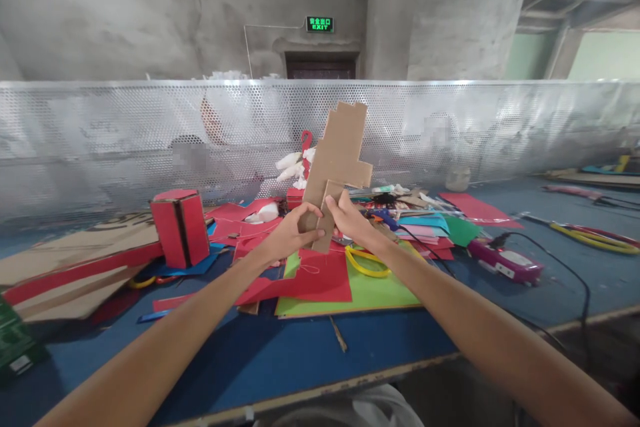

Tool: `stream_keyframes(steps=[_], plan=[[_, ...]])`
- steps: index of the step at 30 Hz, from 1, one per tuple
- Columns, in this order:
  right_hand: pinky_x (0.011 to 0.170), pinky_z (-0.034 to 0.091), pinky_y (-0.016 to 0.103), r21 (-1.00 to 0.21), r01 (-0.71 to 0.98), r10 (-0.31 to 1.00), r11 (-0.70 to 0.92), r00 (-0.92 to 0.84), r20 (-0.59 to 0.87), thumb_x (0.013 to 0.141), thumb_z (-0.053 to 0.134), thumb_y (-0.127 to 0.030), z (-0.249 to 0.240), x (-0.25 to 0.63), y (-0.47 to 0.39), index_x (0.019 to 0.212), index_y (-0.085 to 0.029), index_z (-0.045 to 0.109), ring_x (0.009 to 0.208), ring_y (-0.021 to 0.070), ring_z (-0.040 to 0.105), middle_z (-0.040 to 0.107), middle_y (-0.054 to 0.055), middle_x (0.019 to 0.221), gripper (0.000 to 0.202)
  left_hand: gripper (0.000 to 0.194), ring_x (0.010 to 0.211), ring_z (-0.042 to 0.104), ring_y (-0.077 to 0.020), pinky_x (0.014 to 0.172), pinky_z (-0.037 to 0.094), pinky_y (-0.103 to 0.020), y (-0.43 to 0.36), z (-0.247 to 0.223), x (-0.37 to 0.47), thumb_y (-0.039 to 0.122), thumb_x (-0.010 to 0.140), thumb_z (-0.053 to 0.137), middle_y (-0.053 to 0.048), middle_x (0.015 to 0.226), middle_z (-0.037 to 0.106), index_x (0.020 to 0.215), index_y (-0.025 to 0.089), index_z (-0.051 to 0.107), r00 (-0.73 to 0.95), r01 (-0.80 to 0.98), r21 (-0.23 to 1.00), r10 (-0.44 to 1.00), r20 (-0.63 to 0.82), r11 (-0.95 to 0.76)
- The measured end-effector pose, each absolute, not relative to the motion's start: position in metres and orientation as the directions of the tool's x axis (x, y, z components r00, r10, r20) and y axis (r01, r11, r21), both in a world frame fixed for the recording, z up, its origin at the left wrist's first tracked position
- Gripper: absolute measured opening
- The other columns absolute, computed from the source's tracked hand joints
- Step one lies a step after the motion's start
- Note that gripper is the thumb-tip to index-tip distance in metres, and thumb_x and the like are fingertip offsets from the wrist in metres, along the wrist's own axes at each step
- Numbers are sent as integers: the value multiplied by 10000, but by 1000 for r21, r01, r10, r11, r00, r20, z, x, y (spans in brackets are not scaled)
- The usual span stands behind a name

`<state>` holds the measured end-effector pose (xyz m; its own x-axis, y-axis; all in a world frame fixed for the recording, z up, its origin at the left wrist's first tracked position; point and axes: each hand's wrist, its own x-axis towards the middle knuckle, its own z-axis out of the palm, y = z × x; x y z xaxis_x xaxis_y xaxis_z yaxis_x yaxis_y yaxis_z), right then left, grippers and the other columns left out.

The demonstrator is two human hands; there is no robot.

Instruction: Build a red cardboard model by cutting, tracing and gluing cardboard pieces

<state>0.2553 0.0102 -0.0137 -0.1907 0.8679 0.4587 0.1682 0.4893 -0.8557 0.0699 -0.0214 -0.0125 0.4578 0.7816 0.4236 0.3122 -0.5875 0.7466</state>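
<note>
A brown cardboard piece [339, 147] with notched edges is held up, tilted, above the cluttered table. My left hand [295, 232] grips its lower left part between thumb and fingers. On the lower right, my right hand [347, 217] pinches it, thumb on the front where a smaller cardboard flap lies over the larger part. Below the hands are red paper [323, 279] and a lime green sheet [310, 307]. Yellow-handled scissors [367, 262] rest on the green sheet, partly hidden by my right hand and arm.
On the left stand a red box [181, 230] and flat cardboard [120, 240]. A purple power strip [505, 261] with a black cable [560, 247] lies on the right, near more scissors [595, 237]. A perforated metal screen [240, 133] runs behind the blue table [280, 360].
</note>
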Motion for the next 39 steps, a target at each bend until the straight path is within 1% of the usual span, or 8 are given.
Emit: stream_keyframes(steps=[4, 12, 19, 22, 25, 28, 34, 39], plan=[[351, 421, 235, -861, 153, 869, 485, -198, 455, 1035, 475, -461, -15, 255, 14, 1095, -254, 316, 405, 82, 453, 485, -44, 795, 267, 385, 693, 586, -135, 576, 518, -260, -22, -12, 71, 341, 811, 747, 16, 921, 596, 1103, 245, 517, 446, 312, 771, 802, 398, -556], [341, 412, 258, -873, 174, 882, 456, -214, 419, 1045, 414, -422, -16, 255, 15, 1103, -264, 305, 361, 112, 455, 467, -81, 705, 200, 356, 787, 614, -183, 664, 531, -323, -21, -13, 71, 313, 780, 761, -19, 979, 643, 1073, 238, 572, 414, 390, 672, 772, 483, -630], [371, 437, 276, -863, 183, 877, 471, -204, 435, 1022, 449, -463, -15, 256, 14, 1122, -252, 341, 410, 123, 484, 516, -41, 765, 257, 370, 850, 642, -199, 708, 545, -336, -21, -16, 71, 337, 790, 767, -17, 988, 657, 1073, 238, 550, 424, 319, 725, 776, 467, -611], [463, 504, 299, -850, 201, 871, 486, -194, 452, 1012, 474, -453, -13, 256, 9, 1167, -241, 376, 503, 151, 553, 580, 4, 822, 280, 354, 823, 638, -182, 696, 534, -308, -16, -18, 69, 392, 853, 725, 0, 962, 640, 1109, 247, 527, 422, 265, 758, 779, 464, -596], [612, 565, 328, -835, 184, 853, 518, -186, 488, 984, 537, -443, -13, 254, 4, 1217, -235, 413, 713, 205, 659, 639, 60, 926, 336, 343, 759, 585, -146, 661, 491, -257, -13, -20, 66, 406, 883, 712, 23, 910, 593, 1129, 247, 532, 389, 274, 725, 762, 518, -632], [694, 578, 352, -829, 168, 843, 533, -192, 503, 966, 575, -437, -14, 252, 0, 1273, -217, 418, 846, 241, 692, 661, 103, 1016, 409, 346, 686, 516, -118, 611, 439, -225, -11, -20, 63, 384, 880, 724, 43, 855, 547, 1131, 241, 534, 380, 296, 693, 746, 546, -658], [705, 583, 373, -823, 142, 830, 551, -196, 522, 950, 610, -448, -13, 252, -5, 1266, -211, 449, 878, 278, 705, 678, 135, 1043, 426, 349, 676, 517, -125, 612, 452, -237, -7, -23, 61, 370, 884, 716, 41, 840, 549, 1141, 239, 521, 408, 244, 717, 740, 534, -652], [672, 585, 377, -803, 225, 834, 551, -192, 518, 971, 573, -462, -11, 251, -6, 1291, -208, 447, 871, 286, 707, 673, 164, 1111, 427, 350, 777, 564, -154, 702, 486, -270, -4, -25, 59, 371, 885, 700, 5, 911, 594, 1164, 230, 543, 388, 295, 644, 704, 594, -706]])
